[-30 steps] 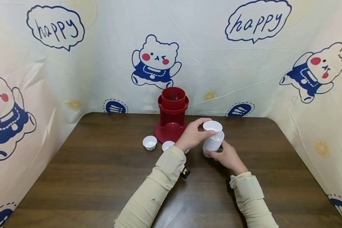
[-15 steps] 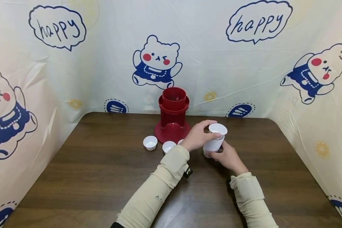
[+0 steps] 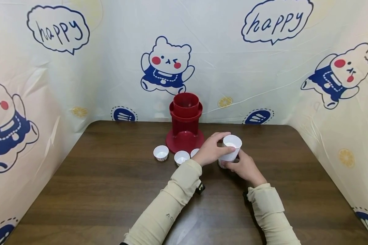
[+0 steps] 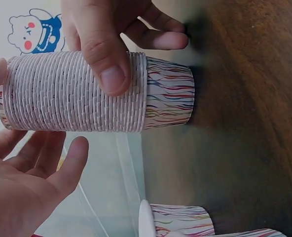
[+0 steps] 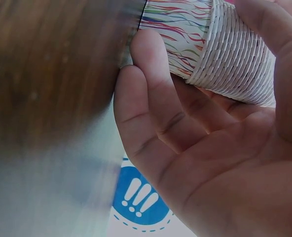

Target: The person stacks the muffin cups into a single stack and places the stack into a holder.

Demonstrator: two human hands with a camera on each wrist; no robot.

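Observation:
A tall stack of nested white paper cups (image 3: 230,156) stands upright on the table, with white rims and coloured wavy stripes on the lowest cup. My left hand (image 3: 213,149) holds the top of the stack between thumb and fingers. Lower down, my right hand (image 3: 245,168) grips the stack. The left wrist view shows the rims of the paper cup stack (image 4: 77,94) packed close together, and the right thumb pressing on their side. In the right wrist view, the right hand's fingers (image 5: 151,64) curl around the striped base.
Behind the left hand stands a red cylindrical stand (image 3: 185,131) on a round base. Separate small paper cups sit in front of it: one at left (image 3: 161,153), another (image 3: 182,157) and one partly hidden by the left hand (image 3: 194,152). Patterned cloth (image 3: 116,68) surrounds the table.
A cup that my left hand held raised and tilted over the stack has come down and now sits nested on its top. My right hand has stayed around the stack.

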